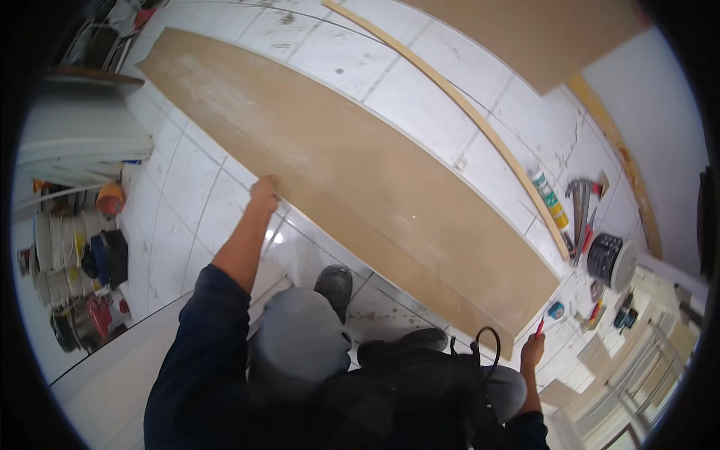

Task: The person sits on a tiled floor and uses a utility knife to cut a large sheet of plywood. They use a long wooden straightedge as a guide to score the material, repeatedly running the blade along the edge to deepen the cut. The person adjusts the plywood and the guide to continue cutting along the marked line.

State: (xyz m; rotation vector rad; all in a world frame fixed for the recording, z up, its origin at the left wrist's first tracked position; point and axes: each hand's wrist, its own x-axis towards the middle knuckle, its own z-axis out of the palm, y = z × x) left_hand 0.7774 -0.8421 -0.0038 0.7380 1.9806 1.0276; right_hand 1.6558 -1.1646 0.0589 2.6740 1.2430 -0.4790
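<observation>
A long brown board (337, 165) lies flat across the tiled floor in front of me. My left hand (264, 195) is closed on its near edge, left of the middle, with the fingers partly hidden. Off to the right, past the board's right end, my right hand (532, 351) is closed round a thin red pencil-like tool (540, 328) that points up. A small blue round thing, perhaps a tape measure (556, 310), lies on the floor close to that hand.
Beyond the board lies a long wooden strip (465, 105). To the right are a sealant cartridge (551, 199), a hammer (580, 199), a black-and-white bucket (611, 261) and a metal ladder-like frame (652, 367). Stacked buckets (67, 240) stand at left; another brown sheet (540, 37) is at the back.
</observation>
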